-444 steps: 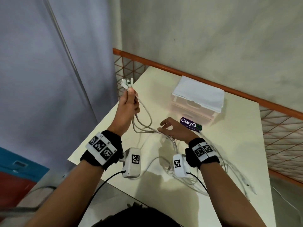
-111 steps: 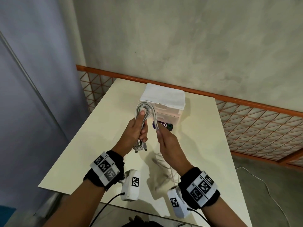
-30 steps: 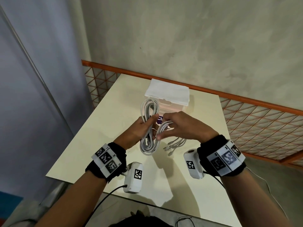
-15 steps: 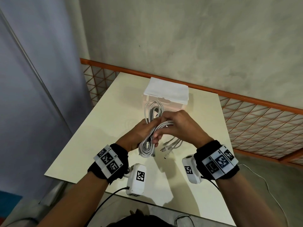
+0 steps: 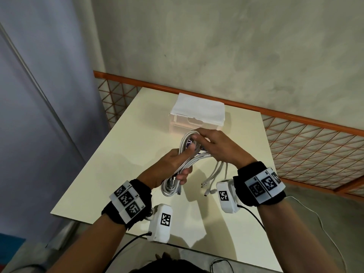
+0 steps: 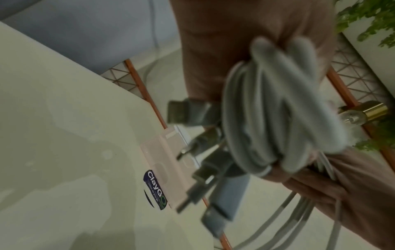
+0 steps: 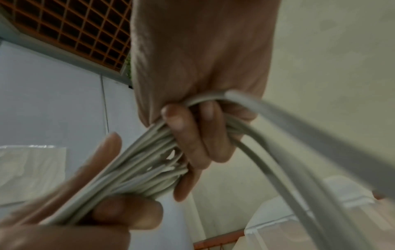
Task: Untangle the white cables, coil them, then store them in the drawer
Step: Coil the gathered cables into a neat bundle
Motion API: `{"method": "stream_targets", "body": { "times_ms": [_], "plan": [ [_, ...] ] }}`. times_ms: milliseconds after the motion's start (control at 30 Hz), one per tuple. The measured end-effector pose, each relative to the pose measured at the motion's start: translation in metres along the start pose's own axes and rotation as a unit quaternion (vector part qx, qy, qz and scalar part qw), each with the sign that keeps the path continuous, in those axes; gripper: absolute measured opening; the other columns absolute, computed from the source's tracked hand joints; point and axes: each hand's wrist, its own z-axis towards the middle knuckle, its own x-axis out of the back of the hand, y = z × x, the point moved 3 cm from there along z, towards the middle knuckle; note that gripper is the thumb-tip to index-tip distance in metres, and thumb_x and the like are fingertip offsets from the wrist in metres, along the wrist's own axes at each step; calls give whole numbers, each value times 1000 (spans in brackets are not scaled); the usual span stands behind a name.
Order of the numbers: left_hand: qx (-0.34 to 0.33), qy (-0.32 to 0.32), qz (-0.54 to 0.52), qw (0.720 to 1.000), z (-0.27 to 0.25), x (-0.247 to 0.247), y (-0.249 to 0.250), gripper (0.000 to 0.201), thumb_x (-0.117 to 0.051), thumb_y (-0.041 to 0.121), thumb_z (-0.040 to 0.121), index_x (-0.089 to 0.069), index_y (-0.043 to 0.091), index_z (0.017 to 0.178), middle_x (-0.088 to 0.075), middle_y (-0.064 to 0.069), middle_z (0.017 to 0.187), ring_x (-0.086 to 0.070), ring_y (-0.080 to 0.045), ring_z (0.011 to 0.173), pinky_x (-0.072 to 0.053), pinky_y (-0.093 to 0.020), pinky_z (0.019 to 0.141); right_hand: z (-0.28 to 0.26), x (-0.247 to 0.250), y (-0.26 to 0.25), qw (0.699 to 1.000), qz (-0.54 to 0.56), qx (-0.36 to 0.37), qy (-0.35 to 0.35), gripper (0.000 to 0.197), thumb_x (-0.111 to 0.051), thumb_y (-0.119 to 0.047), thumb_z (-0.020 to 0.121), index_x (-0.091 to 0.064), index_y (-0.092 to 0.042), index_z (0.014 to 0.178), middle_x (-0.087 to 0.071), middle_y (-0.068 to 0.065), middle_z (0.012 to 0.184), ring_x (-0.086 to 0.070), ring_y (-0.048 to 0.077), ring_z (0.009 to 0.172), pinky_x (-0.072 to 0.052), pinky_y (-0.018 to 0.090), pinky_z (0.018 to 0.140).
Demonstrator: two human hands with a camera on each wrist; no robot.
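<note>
Several white cables form one long coil, held above the cream table. My left hand grips the coil round its middle. My right hand reaches over the coil's upper loop and grips the loose strands that cross it. Their free ends with plugs hang below my right wrist. In the right wrist view my fingers curl round the cable bundle. The left wrist view shows the coil and dangling plugs. Behind the hands stands the translucent drawer box, shut.
A folded white cloth lies on the drawer box. A dark ClayGo label lies in front of the box. An orange mesh fence runs behind and right of the table. A thin white cord trails on the floor.
My right hand has moved up and left, carrying the loose strands across the coil toward its upper loop. The left hand keeps its grip, and the coil has tilted slightly.
</note>
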Motion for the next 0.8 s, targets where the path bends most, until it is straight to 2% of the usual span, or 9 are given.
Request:
{"method": "stream_targets", "body": {
  "times_ms": [133, 267, 333, 367, 433, 500, 567, 667, 800],
  "plan": [
    [31, -23, -58, 998, 3, 2, -4, 78, -22, 81, 73, -49, 8, 77, -38, -2, 45, -30, -13, 33, -36, -23, 44, -2, 1, -2, 999, 3, -16, -28, 32, -37, -31, 100, -56, -28, 125, -66, 13, 111, -64, 38, 84, -52, 55, 76],
    [16, 1, -28, 999, 2, 1, -2, 69, -22, 72, 86, -48, 12, 68, -36, -2, 46, -25, -16, 36, -34, -27, 49, 1, 2, -7, 999, 10, -17, -28, 35, -40, -27, 100, -52, -27, 132, -66, 9, 116, -65, 38, 85, -53, 54, 75],
    [1, 16, -1, 1000, 2, 0, 2, 63, -24, 68, 89, -48, 16, 62, -35, -1, 45, -24, -17, 36, -36, -29, 50, 4, 5, -6, 1000, 17, -14, -15, 32, -42, -28, 99, -56, -27, 128, -68, 12, 111, -65, 19, 65, -56, 39, 59],
    [-4, 23, 4, 1000, 2, 0, 4, 62, -25, 66, 91, -48, 17, 60, -35, -1, 44, -24, -16, 36, -36, -29, 49, 4, 6, -6, 1000, 23, -17, -6, 30, -43, -29, 99, -59, -26, 124, -69, 12, 106, -57, 7, 50, -51, 27, 47],
    [-9, 45, 5, 999, 3, 2, 8, 60, -27, 63, 92, -47, 16, 58, -35, 1, 42, -24, -15, 34, -36, -28, 48, 3, 9, -7, 999, 31, -30, 11, 29, -47, -36, 96, -59, -22, 119, -68, 11, 92, -48, 3, 38, -37, 16, 36],
    [-13, 65, 3, 998, 5, 7, 9, 59, -30, 61, 92, -47, 16, 57, -34, 1, 42, -24, -14, 34, -35, -28, 48, -1, 11, -5, 996, 34, -79, -2, 40, -51, -52, 89, -54, -17, 109, -66, 5, 75, -46, 4, 39, -37, 16, 39],
    [-15, 80, 9, 997, 6, 13, 8, 58, -32, 59, 92, -46, 17, 55, -35, 1, 42, -24, -14, 34, -35, -28, 47, -7, 11, -1, 990, 29, -118, -73, 51, -52, -64, 82, -56, -15, 98, -62, -1, 63, -46, 6, 44, -38, 19, 49],
    [-3, 90, 30, 995, 7, 21, 2, 56, -35, 58, 93, -43, 14, 59, -36, 1, 43, -25, -14, 35, -35, -26, 45, -13, 13, -3, 980, -29, -81, -180, 50, -54, -60, 83, -67, -12, 80, -49, -4, 58, -45, 10, 55, -35, 25, 60],
    [22, 65, 57, 996, 11, 19, -7, 53, -39, 59, 91, -44, 11, 69, -37, 0, 46, -27, -13, 37, -33, -25, 46, -7, 19, -13, 988, -73, -35, -133, 39, -61, -52, 83, -67, -16, 68, -53, -12, 49, -50, 0, 50, -34, 11, 52]
  ]
}}
